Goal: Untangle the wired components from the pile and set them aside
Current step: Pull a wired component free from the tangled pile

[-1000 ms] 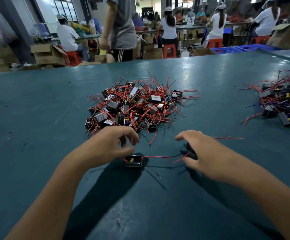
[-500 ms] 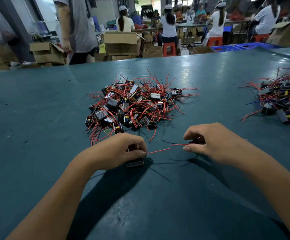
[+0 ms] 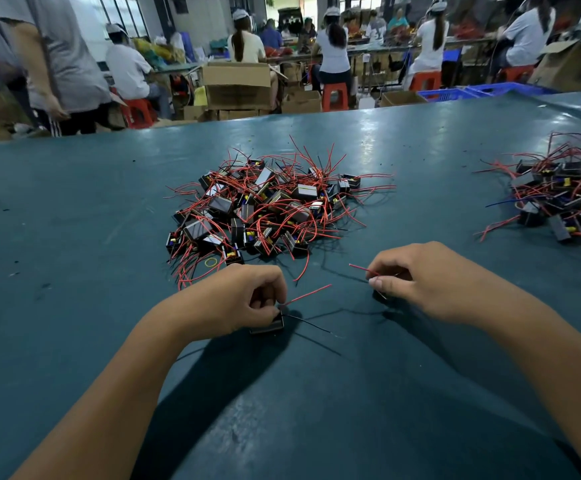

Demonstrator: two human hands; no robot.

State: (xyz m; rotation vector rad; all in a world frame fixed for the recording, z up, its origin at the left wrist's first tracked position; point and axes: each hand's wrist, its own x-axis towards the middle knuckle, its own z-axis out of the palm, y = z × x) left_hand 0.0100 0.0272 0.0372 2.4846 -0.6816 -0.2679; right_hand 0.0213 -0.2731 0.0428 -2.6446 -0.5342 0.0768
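A tangled pile [image 3: 264,209] of small black wired components with red wires lies in the middle of the teal table [image 3: 74,220]. In front of it my left hand [image 3: 244,299] grips one black component [image 3: 268,325], whose red wire [image 3: 308,294] and black wire stick out to the right. My right hand [image 3: 420,282] curls round a second component [image 3: 379,295], mostly hidden under the fingers, and pinches its red wire [image 3: 363,270]. The two components lie apart.
A second heap of the same wired components [image 3: 559,199] sits at the right edge of the table. A yellow rubber band [image 3: 211,261] lies by the pile's near left side. Beyond the far edge are people, cardboard boxes and red stools.
Both hands closed on their components. They then drew apart, so the two red wires no longer meet. A standing person behind the table walked left.
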